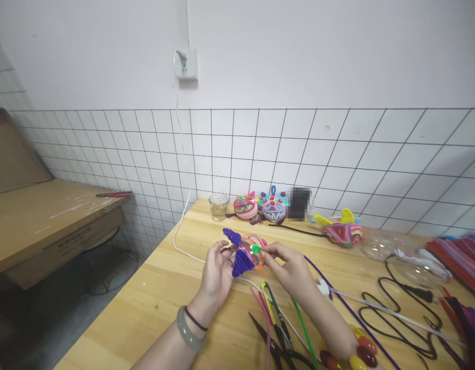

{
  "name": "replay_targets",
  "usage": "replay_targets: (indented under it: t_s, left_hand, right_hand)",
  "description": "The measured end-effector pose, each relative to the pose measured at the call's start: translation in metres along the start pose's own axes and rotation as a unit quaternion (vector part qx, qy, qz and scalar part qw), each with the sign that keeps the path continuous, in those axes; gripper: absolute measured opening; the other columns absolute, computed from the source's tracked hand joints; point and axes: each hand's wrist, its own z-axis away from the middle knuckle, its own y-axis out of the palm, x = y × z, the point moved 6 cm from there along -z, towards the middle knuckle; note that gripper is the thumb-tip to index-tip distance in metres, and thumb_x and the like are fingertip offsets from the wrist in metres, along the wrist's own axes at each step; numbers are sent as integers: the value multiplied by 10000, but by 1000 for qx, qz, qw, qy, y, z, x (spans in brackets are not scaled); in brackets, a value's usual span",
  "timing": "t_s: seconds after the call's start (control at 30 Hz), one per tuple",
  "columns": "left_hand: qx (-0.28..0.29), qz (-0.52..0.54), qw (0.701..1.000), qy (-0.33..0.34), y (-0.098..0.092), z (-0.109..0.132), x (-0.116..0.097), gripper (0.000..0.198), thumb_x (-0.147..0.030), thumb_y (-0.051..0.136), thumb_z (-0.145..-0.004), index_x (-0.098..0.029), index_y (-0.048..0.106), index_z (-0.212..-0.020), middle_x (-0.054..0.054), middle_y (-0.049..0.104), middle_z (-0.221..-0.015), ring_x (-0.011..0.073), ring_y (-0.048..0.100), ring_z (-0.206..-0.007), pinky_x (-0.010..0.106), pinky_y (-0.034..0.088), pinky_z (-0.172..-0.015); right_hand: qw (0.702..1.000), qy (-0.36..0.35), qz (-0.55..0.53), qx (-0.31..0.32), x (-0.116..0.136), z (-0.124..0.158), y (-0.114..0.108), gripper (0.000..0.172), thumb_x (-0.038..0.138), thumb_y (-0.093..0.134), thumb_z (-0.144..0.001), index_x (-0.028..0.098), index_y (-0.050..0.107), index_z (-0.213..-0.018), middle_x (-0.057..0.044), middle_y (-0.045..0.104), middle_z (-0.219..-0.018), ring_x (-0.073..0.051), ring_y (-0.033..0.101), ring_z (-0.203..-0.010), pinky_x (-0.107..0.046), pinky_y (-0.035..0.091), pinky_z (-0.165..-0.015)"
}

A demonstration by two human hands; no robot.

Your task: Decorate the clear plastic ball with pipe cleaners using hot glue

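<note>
A round, multicoloured fish-like ornament [249, 247] with purple fins is held above the wooden table [152, 303]. My left hand [217, 270] has its fingers curled round the purple fin side, with a grey bangle and black band on the wrist. On the ornament's right side, my right hand [286, 264] pinches at a small green piece [256, 250] on its surface. Below the hands lie black scissors [273, 349], a yellow-and-green tool [273, 303], and pink and green strips [304, 329].
Two finished-looking ornaments [273, 207] and a glass cup [219, 207] stand at the back. Another ornament [343, 233] sits right, beside clear plastic shells [379, 246], black cable [395, 318] and bundled coloured stems [458, 262]. A second table [68, 205] is at left.
</note>
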Motion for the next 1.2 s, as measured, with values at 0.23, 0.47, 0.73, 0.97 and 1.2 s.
replay_targets:
  t_s: [0.23,0.47,0.73,0.97,1.2]
  left_hand:
    - [-3,13,1000,-1,-3,-3,0,138,-226,659,-703,-184,529,-686,27,663,-763,171,636,-735,298,489,-712]
    - [9,-5,1000,5,1,-3,0,212,-216,719,-662,-173,513,-636,-4,615,-702,126,577,-634,257,461,-646]
    - [10,-25,999,21,-2,-6,1,341,-265,767,-628,-175,455,-523,-38,545,-584,89,501,-548,217,425,-578]
    - [31,-43,998,19,2,-4,1,299,-401,768,-683,-156,597,-679,-5,623,-649,121,575,-606,245,464,-618]
    - [42,-81,996,4,-1,-3,6,384,-232,827,-626,-159,622,-942,50,707,-917,183,666,-807,334,487,-834]
  right_hand:
    - [1000,19,-12,-3,0,-1,-2,156,264,559,-852,190,667,-767,-37,699,-662,-171,659,-598,-276,540,-605]
    - [1000,25,-15,4,-2,-1,-1,158,265,556,-852,182,672,-783,-43,703,-666,-175,658,-605,-280,525,-601]
    - [1000,24,-10,7,-1,0,0,151,241,549,-853,174,666,-784,-39,691,-668,-170,649,-612,-275,519,-608]
    - [1000,11,-7,12,1,0,0,141,218,547,-861,182,659,-783,-34,686,-675,-169,648,-624,-270,518,-617]
    - [999,-22,-10,45,7,2,5,116,208,561,-866,197,660,-807,-36,683,-717,-169,640,-666,-278,507,-643]
